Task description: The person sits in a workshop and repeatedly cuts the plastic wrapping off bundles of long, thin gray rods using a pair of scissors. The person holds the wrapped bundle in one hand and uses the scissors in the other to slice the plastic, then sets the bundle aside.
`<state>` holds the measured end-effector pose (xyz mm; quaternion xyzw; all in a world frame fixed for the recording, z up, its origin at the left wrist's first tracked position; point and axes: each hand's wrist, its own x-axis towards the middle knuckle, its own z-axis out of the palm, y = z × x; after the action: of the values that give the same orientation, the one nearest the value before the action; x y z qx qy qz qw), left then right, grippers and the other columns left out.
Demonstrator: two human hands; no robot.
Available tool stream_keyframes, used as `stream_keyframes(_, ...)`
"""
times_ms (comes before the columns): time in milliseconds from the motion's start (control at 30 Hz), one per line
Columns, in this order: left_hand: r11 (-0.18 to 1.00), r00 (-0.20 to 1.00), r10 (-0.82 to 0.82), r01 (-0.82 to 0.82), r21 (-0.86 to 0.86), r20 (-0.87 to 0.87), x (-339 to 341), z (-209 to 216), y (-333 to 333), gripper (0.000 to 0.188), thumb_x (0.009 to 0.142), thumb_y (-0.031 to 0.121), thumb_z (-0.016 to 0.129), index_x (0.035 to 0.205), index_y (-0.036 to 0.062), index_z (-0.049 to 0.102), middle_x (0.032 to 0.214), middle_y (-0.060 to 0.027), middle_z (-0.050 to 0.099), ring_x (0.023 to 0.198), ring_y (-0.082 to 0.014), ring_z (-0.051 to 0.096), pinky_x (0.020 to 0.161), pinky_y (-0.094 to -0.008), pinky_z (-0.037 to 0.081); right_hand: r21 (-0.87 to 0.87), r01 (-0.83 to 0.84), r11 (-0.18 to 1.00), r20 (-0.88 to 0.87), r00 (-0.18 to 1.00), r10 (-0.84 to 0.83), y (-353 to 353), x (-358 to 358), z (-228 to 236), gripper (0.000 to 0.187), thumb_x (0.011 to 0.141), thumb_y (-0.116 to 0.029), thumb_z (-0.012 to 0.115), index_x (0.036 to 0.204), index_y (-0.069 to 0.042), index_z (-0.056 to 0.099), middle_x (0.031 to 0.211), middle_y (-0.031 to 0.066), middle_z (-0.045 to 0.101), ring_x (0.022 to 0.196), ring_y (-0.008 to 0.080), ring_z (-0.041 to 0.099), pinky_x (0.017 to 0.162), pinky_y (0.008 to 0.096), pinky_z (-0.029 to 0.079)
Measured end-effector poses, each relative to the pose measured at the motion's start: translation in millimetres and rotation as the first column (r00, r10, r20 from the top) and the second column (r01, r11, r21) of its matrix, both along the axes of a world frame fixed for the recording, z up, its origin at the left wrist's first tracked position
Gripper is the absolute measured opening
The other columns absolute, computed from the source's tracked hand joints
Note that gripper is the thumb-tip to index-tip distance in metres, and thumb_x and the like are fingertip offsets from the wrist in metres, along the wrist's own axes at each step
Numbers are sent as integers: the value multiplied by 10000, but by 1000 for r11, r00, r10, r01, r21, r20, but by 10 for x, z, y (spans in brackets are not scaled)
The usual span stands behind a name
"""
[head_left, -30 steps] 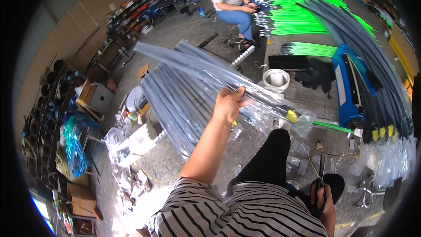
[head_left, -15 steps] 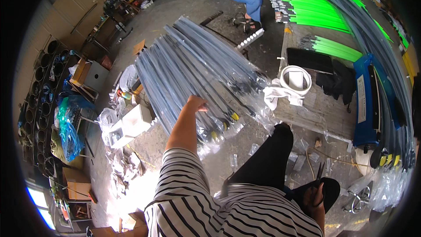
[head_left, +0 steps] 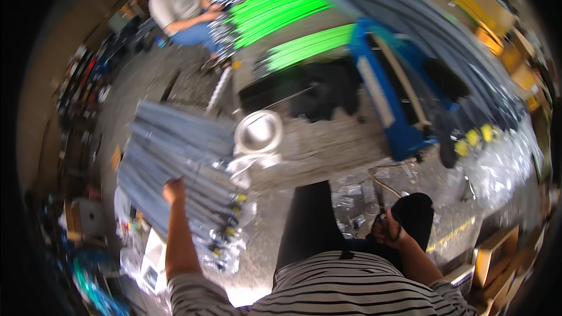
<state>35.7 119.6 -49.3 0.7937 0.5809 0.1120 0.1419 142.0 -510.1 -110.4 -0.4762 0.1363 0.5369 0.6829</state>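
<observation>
Scissors [head_left: 381,203] are being clasped by the right hand [head_left: 389,231], plastic-sleeved grey rods [head_left: 167,155] being overhung by the left hand [head_left: 174,191], its finger spread indiscernible.

We note wrapped rods [head_left: 170,140] to our left with our left hand [head_left: 174,190] over them, and scissors [head_left: 381,210] in our right hand [head_left: 389,231] on our right. Before us stands the bench [head_left: 328,149], right of those rods, bearing a tub [head_left: 257,147] near its left edge and a machine [head_left: 377,96] at its right. Farther back lies a rod stack [head_left: 275,9], a person [head_left: 178,9] left of it; a second wrapped bundle [head_left: 462,64] extends right of the machine.
</observation>
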Motion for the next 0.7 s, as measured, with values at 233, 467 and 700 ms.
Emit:
stream_keyframes(233,706,426,-550,697,128,718,1135,2387,-1580,144,834,171,552,829,28,544,578,11,450,407,-58,397,346,-195,291,249,88,964,-84,994,-69,-80,127,-74,629,766,-689,303,595,-88,374,511,27,326,454,152,324,444,257,287)
stream_keyframes(467,-75,-77,-667,997,36,741,2512,3216,-4559,169,824,83,549,948,-32,536,702,-59,559,538,-110,539,469,-225,459,315,144,938,-126,986,-109,-281,60,-117,607,745,-691,364,585,-105,376,507,24,325,454,148,312,447,260,276)
stream_keyframes(700,219,368,-516,930,-296,773,3784,2634,-6158,401,766,176,632,1021,-74,449,816,-143,526,607,-258,563,510,-330,492,366,139,920,-64,990,-125,-459,-2,-107,580,772,-672,329,624,-112,366,531,16,320,468,141,314,450,251,282)
